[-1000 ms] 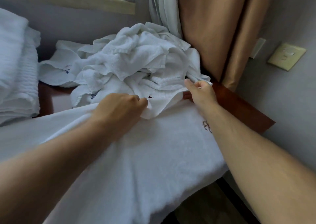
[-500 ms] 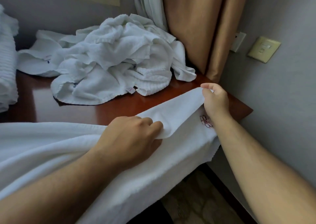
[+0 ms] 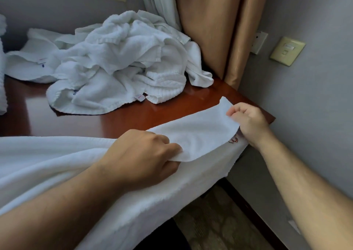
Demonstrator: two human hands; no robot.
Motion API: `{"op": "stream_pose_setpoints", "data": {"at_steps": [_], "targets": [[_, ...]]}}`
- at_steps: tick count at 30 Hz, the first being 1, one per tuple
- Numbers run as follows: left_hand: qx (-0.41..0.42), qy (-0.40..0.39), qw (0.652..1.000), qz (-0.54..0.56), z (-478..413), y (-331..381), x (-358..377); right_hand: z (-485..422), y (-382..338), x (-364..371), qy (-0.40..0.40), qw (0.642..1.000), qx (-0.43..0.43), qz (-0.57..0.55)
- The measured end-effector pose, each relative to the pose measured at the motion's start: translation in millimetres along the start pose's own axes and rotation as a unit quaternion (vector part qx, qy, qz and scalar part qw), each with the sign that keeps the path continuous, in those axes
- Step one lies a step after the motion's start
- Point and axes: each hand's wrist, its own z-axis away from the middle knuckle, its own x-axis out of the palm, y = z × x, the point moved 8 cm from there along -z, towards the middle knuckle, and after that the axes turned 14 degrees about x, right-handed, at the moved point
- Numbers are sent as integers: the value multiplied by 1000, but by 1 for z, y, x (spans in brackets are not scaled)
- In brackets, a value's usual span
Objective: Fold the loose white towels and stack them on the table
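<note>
Grey-walled corner (image 3: 315, 106), tan curtain (image 3: 206, 30) at upper centre. Across the middle of the frame, a glossy red-brown table (image 3: 118, 119). Draped over its near edge, lower left to centre right, a large white towel (image 3: 57, 163). Behind it at upper centre, well apart, a heap of unfolded towels (image 3: 124, 64). Left hand (image 3: 141, 160), lower centre, fingers curled, pinching the turned-over edge. Right hand (image 3: 248, 121), centre right, gripping the far corner of the same flap, just above a small red emblem (image 3: 233, 140). Probably the first fold of this towel. Next, most likely: lay the flap flat, match edges, smooth, fold again. Heap not yet begun.
</note>
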Motion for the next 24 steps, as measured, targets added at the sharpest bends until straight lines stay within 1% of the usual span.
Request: {"op": "stream_pose_setpoints", "data": {"at_steps": [1,2,3,4,5,6,9,11,12,14,15,16,17,18,19,20,21,22,24], "targets": [[10,-2,1000,10,0,2,0,3,0,1,11,997,-17,72],[20,-2,1000,21,1,3,0,5,1,-1,55,989,-37,129],[27,-6,999,31,1,3,0,10,1,-5,108,981,-44,155],[31,-15,999,42,3,3,1,15,2,-6,146,976,-43,156],[35,-23,998,53,4,2,3,18,2,-5,163,974,-37,150],[39,-28,997,61,5,0,4,19,3,-2,164,975,-30,148],[31,-44,997,56,7,-16,5,10,-5,8,128,974,1,186],[15,-50,998,30,11,-33,2,1,-18,22,74,976,0,204],[3,-55,998,17,15,-42,0,-4,-26,30,37,980,0,196],[-29,-53,998,4,25,-62,-5,-10,-40,49,-23,989,-1,148],[-45,-48,998,2,28,-70,-8,-12,-46,55,-29,993,-4,118],[-65,-52,997,5,31,-75,-9,-13,-51,57,-19,996,-5,88],[-92,-64,994,13,34,-80,-10,-15,-53,58,-12,998,-3,57],[-124,-80,989,26,36,-84,-9,-15,-54,59,-27,999,3,25],[-153,-98,983,39,38,-87,-8,-14,-53,62,-67,998,15,1],[-175,-113,977,49,39,-87,-7,-14,-50,64,-111,993,26,0],[-193,-117,973,59,38,-85,-5,-13,-47,62,-136,990,32,21],[-209,-112,970,60,36,-81,-4,-12,-45,57,-133,990,34,34],[-235,-83,967,45,36,-72,1,-11,-39,43,-73,997,34,-4]]}}
